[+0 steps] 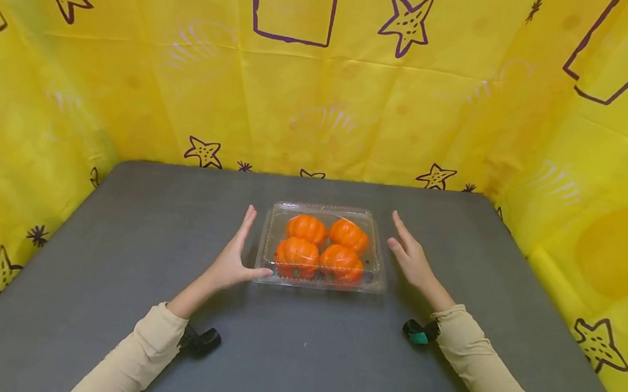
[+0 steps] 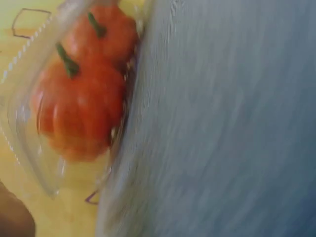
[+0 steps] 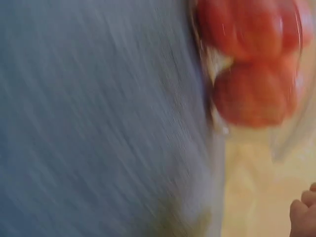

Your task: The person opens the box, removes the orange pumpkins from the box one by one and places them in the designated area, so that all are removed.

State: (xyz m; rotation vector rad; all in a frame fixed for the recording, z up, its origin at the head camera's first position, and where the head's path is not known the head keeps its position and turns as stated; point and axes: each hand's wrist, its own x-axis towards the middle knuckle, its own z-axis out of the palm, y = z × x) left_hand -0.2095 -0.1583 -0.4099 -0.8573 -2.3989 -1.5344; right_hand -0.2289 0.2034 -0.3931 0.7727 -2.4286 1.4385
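A clear plastic clamshell box (image 1: pixel 324 212) lies on the dark grey table, its lid down over several small orange pumpkins (image 1: pixel 299 258). Green stems show on the pumpkins (image 2: pixel 81 108) in the left wrist view. At the box's left side is my left hand (image 1: pixel 233 263), fingers straight and pointing away, thumb stretched to the near left corner. My right hand (image 1: pixel 412 256) stands just off the right side with straight fingers, a gap between it and the box. Part of the right hand (image 3: pixel 305 212) shows at the lower corner of the right wrist view.
The grey table (image 1: pixel 296 355) reaches back to a yellow cloth (image 1: pixel 277 108) with starfish drawings, which hangs behind and on both sides. Black wrist devices (image 1: pixel 201 341) sit under both sleeves, close over the table.
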